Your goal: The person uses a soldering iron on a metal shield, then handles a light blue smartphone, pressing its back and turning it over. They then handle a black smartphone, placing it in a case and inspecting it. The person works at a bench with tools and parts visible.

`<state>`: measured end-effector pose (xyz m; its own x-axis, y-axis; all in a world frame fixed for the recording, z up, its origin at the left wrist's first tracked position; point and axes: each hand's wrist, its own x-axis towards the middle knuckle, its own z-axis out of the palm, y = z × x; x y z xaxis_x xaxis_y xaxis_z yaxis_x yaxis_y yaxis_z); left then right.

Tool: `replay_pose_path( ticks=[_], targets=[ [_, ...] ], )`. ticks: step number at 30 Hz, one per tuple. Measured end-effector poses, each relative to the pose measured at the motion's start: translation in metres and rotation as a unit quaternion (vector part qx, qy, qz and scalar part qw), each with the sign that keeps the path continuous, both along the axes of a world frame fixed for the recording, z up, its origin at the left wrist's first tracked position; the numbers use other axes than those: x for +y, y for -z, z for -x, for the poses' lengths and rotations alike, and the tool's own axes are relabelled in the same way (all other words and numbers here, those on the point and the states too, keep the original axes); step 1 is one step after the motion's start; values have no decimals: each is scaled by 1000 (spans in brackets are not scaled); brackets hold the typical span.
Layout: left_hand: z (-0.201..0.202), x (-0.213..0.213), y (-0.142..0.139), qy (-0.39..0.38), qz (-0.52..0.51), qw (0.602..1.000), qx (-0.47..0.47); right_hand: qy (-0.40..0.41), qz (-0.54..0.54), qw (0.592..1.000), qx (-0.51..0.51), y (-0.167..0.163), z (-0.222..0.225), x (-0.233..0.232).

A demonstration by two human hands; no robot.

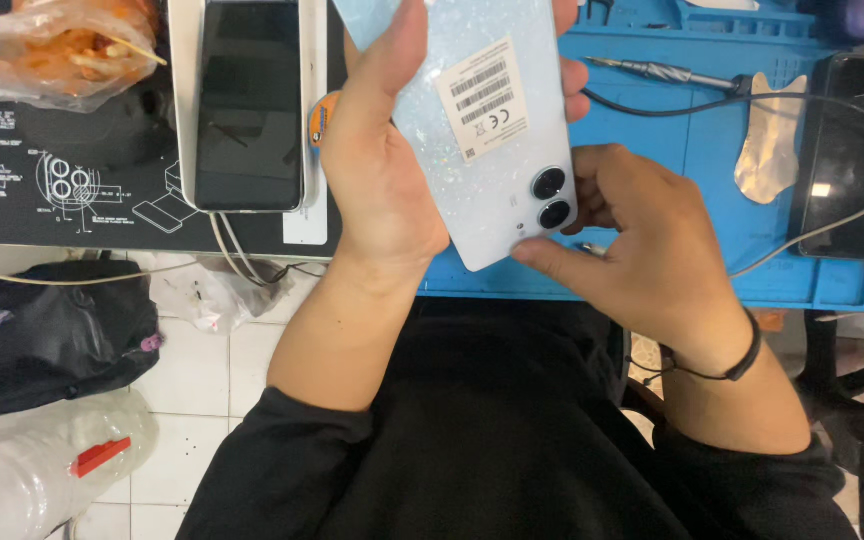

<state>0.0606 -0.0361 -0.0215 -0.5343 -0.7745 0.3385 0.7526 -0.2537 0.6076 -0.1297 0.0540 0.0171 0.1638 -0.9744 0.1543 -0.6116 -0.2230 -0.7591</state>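
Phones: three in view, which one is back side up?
The pale blue phone held in the left hand, its twin camera lenses and a sticker showing. The phone on the dark mat and the one at right lie with dark screens up.

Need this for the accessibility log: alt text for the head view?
Left hand holds a pale blue phone back-up over a blue mat, while the right hand pinches its lower corner near the two lenses. A second phone lies screen-up to the left.
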Motion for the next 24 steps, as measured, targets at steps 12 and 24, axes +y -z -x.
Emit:
replay_pose_path(
  ticks=[12,24],
  targets=[
    [6,6,-2,-30,-22,999,-11,57,52,994,80,9,-17,4],
    [4,4,6,0,-11,1000,25,-18,-17,997,70,2,13,-3]
  ],
)
